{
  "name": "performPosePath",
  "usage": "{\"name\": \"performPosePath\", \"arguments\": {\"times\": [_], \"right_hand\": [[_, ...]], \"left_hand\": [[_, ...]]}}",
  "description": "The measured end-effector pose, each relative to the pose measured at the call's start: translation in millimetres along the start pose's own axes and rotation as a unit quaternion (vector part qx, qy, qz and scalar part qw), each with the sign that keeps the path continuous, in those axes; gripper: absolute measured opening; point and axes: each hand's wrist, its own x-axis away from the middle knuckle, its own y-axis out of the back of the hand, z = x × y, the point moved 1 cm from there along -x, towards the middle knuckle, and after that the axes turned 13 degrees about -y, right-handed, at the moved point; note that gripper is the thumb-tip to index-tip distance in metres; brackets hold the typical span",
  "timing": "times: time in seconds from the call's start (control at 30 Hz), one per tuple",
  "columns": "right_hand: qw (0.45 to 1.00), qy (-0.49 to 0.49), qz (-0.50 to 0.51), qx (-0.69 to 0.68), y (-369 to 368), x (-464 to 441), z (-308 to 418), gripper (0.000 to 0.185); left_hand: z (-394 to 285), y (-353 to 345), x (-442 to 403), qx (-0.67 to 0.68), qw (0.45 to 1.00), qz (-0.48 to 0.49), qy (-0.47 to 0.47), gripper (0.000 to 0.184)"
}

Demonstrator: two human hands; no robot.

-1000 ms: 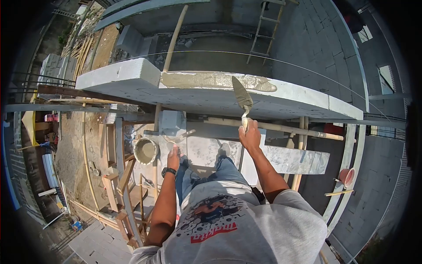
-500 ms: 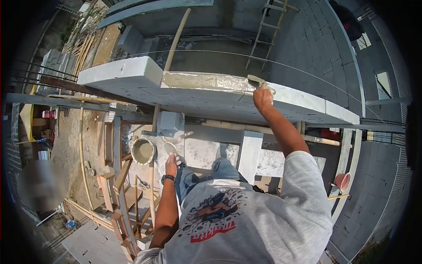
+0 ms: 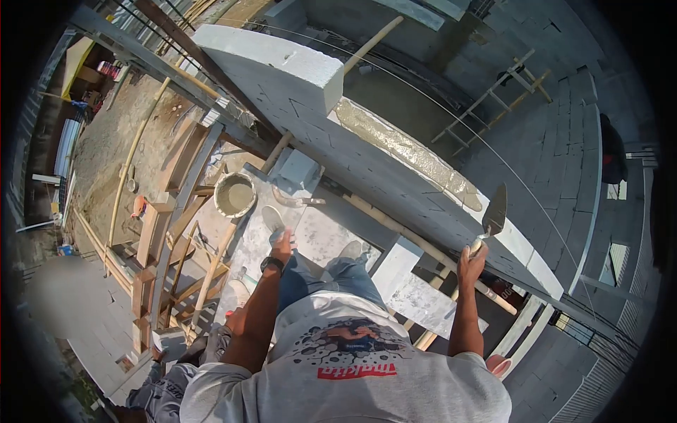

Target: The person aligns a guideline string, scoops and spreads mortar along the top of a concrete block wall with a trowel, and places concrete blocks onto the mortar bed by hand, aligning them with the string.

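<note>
My right hand (image 3: pixel 471 266) is closed around the handle of a pointing trowel (image 3: pixel 496 211), its blade up beside the wall's top edge. A band of wet mortar (image 3: pixel 409 156) lies along the top of the grey block wall (image 3: pixel 395 183). At the band's far left end stands a raised white block (image 3: pixel 282 60). My left hand (image 3: pixel 283 245) hangs low over my left shoe (image 3: pixel 271 217), its fingers loosely bent and nothing visible in them. A bucket of mortar (image 3: pixel 235 195) stands to the left of that hand.
A taut string (image 3: pixel 451 99) runs above the wall. Wooden framing (image 3: pixel 151 236) and bamboo poles (image 3: pixel 127 173) stand at left. A co-worker's grey clothing (image 3: pixel 166 391) shows at lower left; a dark-clothed person (image 3: pixel 612 151) is at right. A ladder (image 3: pixel 497 102) leans beyond the wall.
My right hand has drawn the trowel off the mortar, back and to the right, and its blade now points up. The view has turned, and the co-worker at lower left has come into sight.
</note>
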Motion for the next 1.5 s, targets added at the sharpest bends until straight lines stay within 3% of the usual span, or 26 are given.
{"name": "performPosePath", "arguments": {"times": [0.07,0.13,0.23,0.3,0.37,0.47,0.53,0.57,0.63,0.67,0.77,0.83,0.9,1.0,1.03,1.1,1.13,1.2,1.23,1.3,1.33,1.37,1.4,1.43,1.5], "right_hand": [[0.997,0.002,0.080,-0.005,-33,52,18,0.048],[0.981,0.130,0.139,0.026,-78,85,18,0.046],[0.935,0.212,0.268,0.093,-146,136,59,0.049],[0.880,0.275,0.358,0.148,-190,167,113,0.045],[0.819,0.351,0.417,0.178,-248,186,152,0.045],[0.723,0.390,0.488,0.294,-355,216,222,0.049],[0.654,0.395,0.509,0.397,-430,243,280,0.054],[0.636,0.419,0.500,0.411,-471,255,304,0.050],[0.604,0.454,0.486,0.439,-551,282,338,0.044],[0.574,0.468,0.483,0.468,-593,296,358,0.043],[0.559,0.490,0.444,0.501,-725,341,376,0.038],[0.543,0.479,0.445,0.527,-801,372,382,0.035],[0.529,0.503,0.458,0.507,-864,393,373,0.033],[0.571,0.444,0.451,0.523,-915,411,354,0.031],[0.577,0.425,0.452,0.531,-921,412,338,0.028],[0.586,0.400,0.452,0.541,-929,417,314,0.022],[0.481,0.510,0.471,0.536,-936,416,298,0.021],[0.250,0.695,0.469,0.484,-957,395,241,0.021],[0.250,0.788,0.466,0.315,-962,363,208,0.014],[0.252,0.705,0.529,0.399,-951,354,220,0.017],[0.307,0.635,0.607,0.367,-939,346,225,0.018],[0.355,0.551,0.683,0.322,-927,338,229,0.020],[0.390,0.468,0.746,0.268,-914,331,234,0.024],[0.498,0.132,0.843,0.157,-911,325,212,0.026],[0.548,-0.095,0.826,0.088,-882,321,219,0.037]], "left_hand": [[6,0,-11,0.018,1.000,0.002,-0.020,0.079],[6,-2,-22,0.047,0.997,-0.013,-0.052,0.078],[5,24,-37,0.091,0.995,-0.041,-0.022,0.074],[39,54,-58,0.111,0.989,-0.087,-0.036,0.067],[93,92,-82,0.012,0.987,-0.119,-0.111,0.067],[95,161,-91,0.125,0.969,-0.210,-0.031,0.060],[101,213,-114,0.158,0.951,-0.262,0.045,0.045],[165,234,-147,0.106,0.961,-0.253,0.013,0.057],[240,265,-194,-0.069,0.964,-0.257,0.012,0.060],[242,282,-212,-0.081,0.960,-0.264,0.051,0.063],[218,336,-264,-0.072,0.941,-0.318,0.093,0.064],[308,362,-334,-0.212,0.918,-0.319,0.103,0.071],[339,383,-379,-0.246,0.856,-0.452,0.046,0.058],[361,408,-411,0.098,0.932,-0.340,0.084,0.061],[355,406,-413,0.051,0.924,-0.378,0.024,0.039],[304,397,-388,0.061,0.936,-0.347,0.024,0.038],[276,390,-375,0.070,0.939,-0.336,0.020,0.037],[309,359,-369,-0.058,0.937,-0.332,-0.088,0.037],[272,357,-357,0.065,0.944,-0.323,0.002,0.039],[318,347,-365,0.097,0.934,-0.333,-0.079,0.040],[304,350,-364,0.111,0.927,-0.339,-0.119,0.040],[292,354,-362,0.113,0.929,-0.344,-0.074,0.039],[308,362,-363,-0.012,0.952,-0.300,-0.060,0.039],[341,378,-366,-0.138,0.957,-0.250,-0.042,0.040],[341,399,-371,0.027,0.959,-0.267,0.087,0.047]]}}
